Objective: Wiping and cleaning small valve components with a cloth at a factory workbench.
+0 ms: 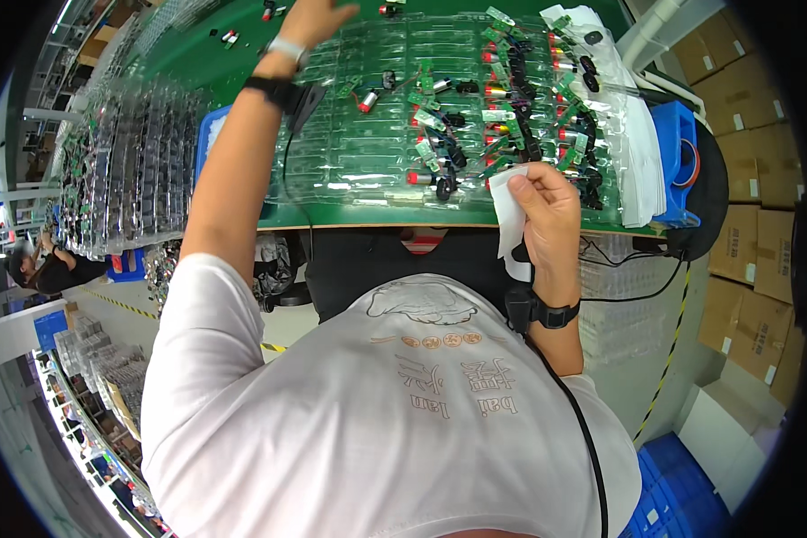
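Note:
My right hand [554, 211] pinches a white strip of paper or cloth [508, 215] at the near edge of the table; the strip hangs down past my wrist. My left hand [312, 21] reaches to the far side, partly cut off by the upper edge, with fingers stretched out and nothing seen in them. Closest to its fingertips lies a small motor assembly [391, 10]. Between my hands spreads a clear plastic tray [359, 148] with rows of slots. Its right half carries several small motors with red ends, green circuit boards and black parts [502, 90]. One motor [368, 101] sits farther left.
White sheets [641, 170] lie along the tray's right side, beside a blue tape dispenser [675, 166]. Stacked filled trays [125, 170] stand at the left, near a blue bin [208, 134]. Loose parts [230, 39] dot the green table. Cartons [744, 117] line the right; a co-worker [49, 264] is far left.

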Demonstrator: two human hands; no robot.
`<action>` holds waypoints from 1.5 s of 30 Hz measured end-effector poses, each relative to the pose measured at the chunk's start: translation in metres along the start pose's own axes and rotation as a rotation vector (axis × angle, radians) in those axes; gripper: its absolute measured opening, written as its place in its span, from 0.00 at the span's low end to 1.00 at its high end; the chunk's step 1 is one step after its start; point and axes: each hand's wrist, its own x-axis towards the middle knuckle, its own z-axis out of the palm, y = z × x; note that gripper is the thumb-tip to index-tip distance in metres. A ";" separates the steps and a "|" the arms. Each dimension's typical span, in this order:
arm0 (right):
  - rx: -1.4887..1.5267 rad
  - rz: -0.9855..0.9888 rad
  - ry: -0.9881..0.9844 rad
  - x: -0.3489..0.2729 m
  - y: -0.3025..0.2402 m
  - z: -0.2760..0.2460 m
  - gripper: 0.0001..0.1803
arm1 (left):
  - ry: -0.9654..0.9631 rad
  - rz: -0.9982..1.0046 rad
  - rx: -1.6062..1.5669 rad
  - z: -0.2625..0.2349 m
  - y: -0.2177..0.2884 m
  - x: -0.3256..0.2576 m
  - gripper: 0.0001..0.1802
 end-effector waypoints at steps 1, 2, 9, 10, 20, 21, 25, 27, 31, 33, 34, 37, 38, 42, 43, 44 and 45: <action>-0.024 -0.006 -0.003 0.001 -0.001 -0.001 0.07 | -0.054 -0.015 0.040 0.001 -0.008 -0.016 0.19; -0.050 -0.011 0.010 0.000 0.000 -0.003 0.07 | -0.116 -0.020 0.072 0.002 0.000 -0.034 0.20; -0.077 -0.019 -0.073 0.006 0.003 0.001 0.05 | -0.240 -0.049 0.237 0.002 0.047 -0.096 0.15; -0.082 -0.028 -0.095 0.007 0.003 0.003 0.05 | -0.236 -0.056 0.239 0.001 0.044 -0.096 0.15; -0.145 -0.044 -0.098 0.002 0.003 0.014 0.06 | 0.098 0.172 -0.053 -0.017 0.064 -0.108 0.11; -0.157 -0.035 -0.079 0.001 0.002 0.013 0.06 | 0.207 0.225 -0.160 -0.023 0.070 -0.110 0.09; -0.161 0.007 -0.024 -0.001 0.002 0.008 0.08 | 0.453 0.127 -0.613 -0.051 0.078 -0.129 0.11; -0.111 0.064 0.032 0.002 0.003 0.004 0.08 | 0.499 0.005 -1.426 -0.062 0.093 -0.141 0.13; 0.082 0.154 -0.117 0.009 -0.008 0.017 0.09 | 0.195 -0.029 -2.187 -0.050 0.103 -0.176 0.20; -0.021 0.100 -0.172 0.017 -0.018 0.042 0.09 | -0.006 -0.105 -2.233 -0.033 0.117 -0.193 0.18; -0.116 0.042 -0.221 0.022 -0.024 0.058 0.08 | 0.001 -0.105 -2.241 -0.026 0.125 -0.201 0.18; -0.187 -0.012 -0.587 0.036 -0.042 0.095 0.10 | -0.193 -0.295 -2.068 -0.017 0.144 -0.214 0.17; -0.196 -0.009 -0.592 0.037 -0.043 0.101 0.10 | -0.205 -0.320 -2.056 -0.018 0.147 -0.217 0.16; -0.109 0.068 -0.531 0.036 -0.043 0.111 0.10 | -0.157 -0.352 -1.987 -0.031 0.156 -0.219 0.15; -0.101 0.037 -0.480 0.033 -0.037 0.106 0.10 | -0.094 -0.333 -1.931 -0.037 0.157 -0.217 0.15; -0.092 0.005 -0.427 0.029 -0.031 0.101 0.10 | -0.034 -0.315 -1.874 -0.040 0.157 -0.217 0.15; -0.081 -0.028 -0.372 0.027 -0.026 0.097 0.09 | -0.024 -0.309 -1.877 -0.041 0.156 -0.217 0.15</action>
